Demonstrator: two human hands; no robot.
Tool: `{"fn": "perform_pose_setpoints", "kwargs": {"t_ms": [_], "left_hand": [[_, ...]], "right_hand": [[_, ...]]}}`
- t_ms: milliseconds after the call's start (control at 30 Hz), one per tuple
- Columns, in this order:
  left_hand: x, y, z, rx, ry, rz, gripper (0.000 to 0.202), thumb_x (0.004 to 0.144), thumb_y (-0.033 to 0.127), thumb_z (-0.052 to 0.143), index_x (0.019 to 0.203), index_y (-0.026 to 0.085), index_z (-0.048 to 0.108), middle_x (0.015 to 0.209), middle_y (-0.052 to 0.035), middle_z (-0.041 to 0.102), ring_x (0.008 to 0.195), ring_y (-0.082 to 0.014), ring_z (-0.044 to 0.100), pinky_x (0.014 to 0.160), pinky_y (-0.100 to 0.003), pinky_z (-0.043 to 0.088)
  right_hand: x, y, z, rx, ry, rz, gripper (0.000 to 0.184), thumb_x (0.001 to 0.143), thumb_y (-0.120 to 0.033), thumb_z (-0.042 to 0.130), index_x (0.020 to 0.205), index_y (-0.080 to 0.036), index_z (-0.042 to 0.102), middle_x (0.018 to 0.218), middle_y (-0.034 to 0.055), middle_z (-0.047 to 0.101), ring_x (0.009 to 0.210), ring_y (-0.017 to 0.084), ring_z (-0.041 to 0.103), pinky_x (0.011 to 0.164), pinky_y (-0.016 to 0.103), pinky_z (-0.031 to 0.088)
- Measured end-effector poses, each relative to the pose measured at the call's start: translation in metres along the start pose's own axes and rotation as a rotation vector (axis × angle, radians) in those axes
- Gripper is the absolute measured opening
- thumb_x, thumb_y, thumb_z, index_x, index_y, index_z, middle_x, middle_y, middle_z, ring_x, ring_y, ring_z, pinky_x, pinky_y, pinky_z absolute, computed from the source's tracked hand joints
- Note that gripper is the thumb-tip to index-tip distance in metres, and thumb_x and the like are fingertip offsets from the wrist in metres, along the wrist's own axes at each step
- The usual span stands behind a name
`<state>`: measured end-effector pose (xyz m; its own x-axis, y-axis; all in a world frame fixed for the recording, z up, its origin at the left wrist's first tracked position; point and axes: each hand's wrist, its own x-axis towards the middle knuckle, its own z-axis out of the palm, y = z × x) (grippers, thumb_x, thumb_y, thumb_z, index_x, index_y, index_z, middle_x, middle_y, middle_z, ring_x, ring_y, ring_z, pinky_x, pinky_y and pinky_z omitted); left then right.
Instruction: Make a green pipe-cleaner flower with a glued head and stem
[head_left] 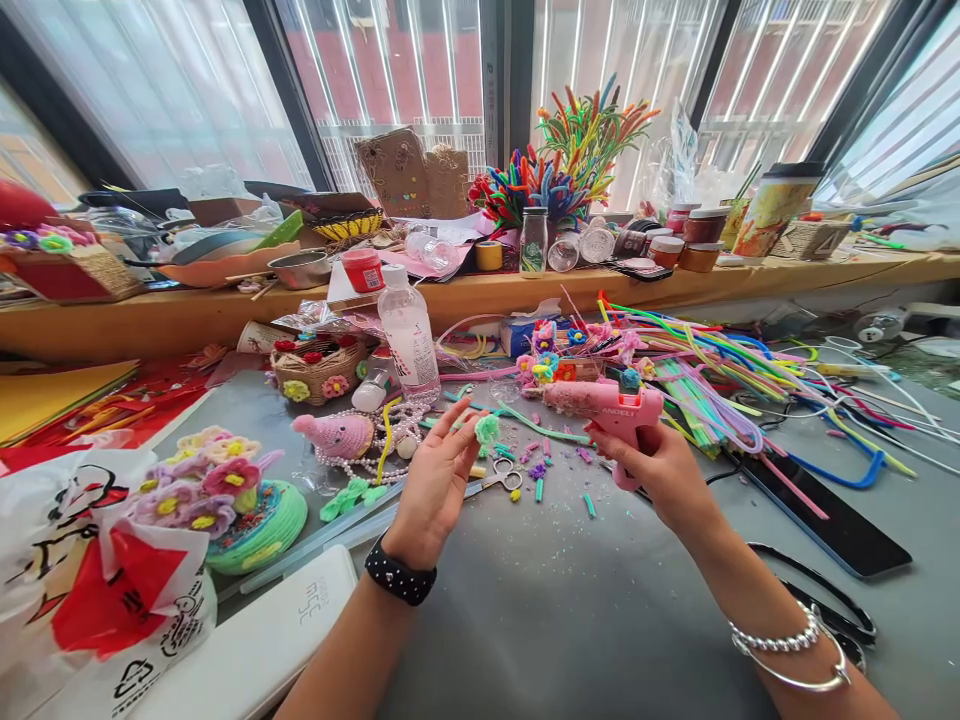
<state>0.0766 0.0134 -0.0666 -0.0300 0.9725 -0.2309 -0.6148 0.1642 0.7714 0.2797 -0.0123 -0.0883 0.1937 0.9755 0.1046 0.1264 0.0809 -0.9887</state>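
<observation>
I am looking at a grey table (525, 620) where a person works with both hands. The left hand (431, 485), palm turned up and half open, holds a small fuzzy green flower (487, 431) at its fingertips, above the tabletop. The right hand (667, 475) is wrapped around the handle of a pink glue gun (611, 403); the nozzle points toward the flower, near it but apart. A dotted black band (400, 571) circles the left wrist, and silver bracelets (787, 650) the right.

Between the hands lie scissors (504, 476) and short coloured clippings (539, 490). To the right spreads a heap of long pipe cleaners (712, 345), one pink length resting across a black phone (832, 515).

To the left I see a pink crochet piece (334, 435) among strings of beads (375, 462), a clear bottle (409, 345) standing upright, a woven basket (319, 372) and a green pot (262, 530) of fuzzy flowers. Behind, a crowded ledge (480, 295) runs below the windows (397, 70).
</observation>
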Motion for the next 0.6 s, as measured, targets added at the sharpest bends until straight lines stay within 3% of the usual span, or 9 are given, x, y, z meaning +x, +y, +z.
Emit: {"fn": "perform_pose_setpoints", "kwargs": {"t_ms": [167, 300, 400, 600], "left_hand": [[-0.001, 0.001, -0.001, 0.075, -0.037, 0.001, 0.041, 0.068, 0.005, 0.057, 0.107, 0.018, 0.052, 0.077, -0.0022, 0.066, 0.064, -0.0057, 0.061, 0.054, -0.01, 0.047], [-0.003, 0.001, -0.002, 0.153, -0.05, 0.062, 0.065, 0.066, 0.01, 0.062, 0.123, 0.024, 0.035, 0.081, -0.0024, 0.068, 0.066, -0.0067, 0.062, 0.055, -0.011, 0.047], [-0.005, 0.001, -0.002, 0.222, -0.056, 0.13, 0.075, 0.065, 0.015, 0.063, 0.128, 0.026, 0.024, 0.079, -0.0021, 0.068, 0.069, -0.0076, 0.062, 0.055, -0.011, 0.046], [-0.009, 0.004, 0.002, 0.363, -0.077, 0.253, 0.092, 0.063, 0.022, 0.066, 0.132, 0.029, 0.005, 0.074, -0.0007, 0.068, 0.066, -0.0087, 0.062, 0.052, -0.012, 0.042]], "right_hand": [[-0.003, -0.005, 0.002, -0.033, 0.011, -0.059, 0.029, 0.06, -0.04, 0.065, 0.068, -0.013, 0.057, 0.049, -0.0045, 0.041, 0.041, 0.006, 0.032, 0.036, 0.019, 0.026], [-0.007, -0.01, 0.004, -0.056, -0.014, -0.069, 0.029, 0.067, -0.042, 0.059, 0.074, -0.014, 0.054, 0.055, -0.0023, 0.05, 0.041, 0.005, 0.031, 0.036, 0.018, 0.025], [-0.008, -0.012, 0.005, -0.061, -0.018, -0.067, 0.03, 0.072, -0.044, 0.054, 0.076, -0.015, 0.052, 0.061, 0.0007, 0.057, 0.041, 0.006, 0.036, 0.037, 0.018, 0.027], [-0.007, -0.011, 0.003, -0.164, -0.003, -0.076, 0.033, 0.077, -0.048, 0.044, 0.073, -0.016, 0.049, 0.052, -0.0006, 0.053, 0.04, 0.007, 0.038, 0.038, 0.018, 0.028]]}}
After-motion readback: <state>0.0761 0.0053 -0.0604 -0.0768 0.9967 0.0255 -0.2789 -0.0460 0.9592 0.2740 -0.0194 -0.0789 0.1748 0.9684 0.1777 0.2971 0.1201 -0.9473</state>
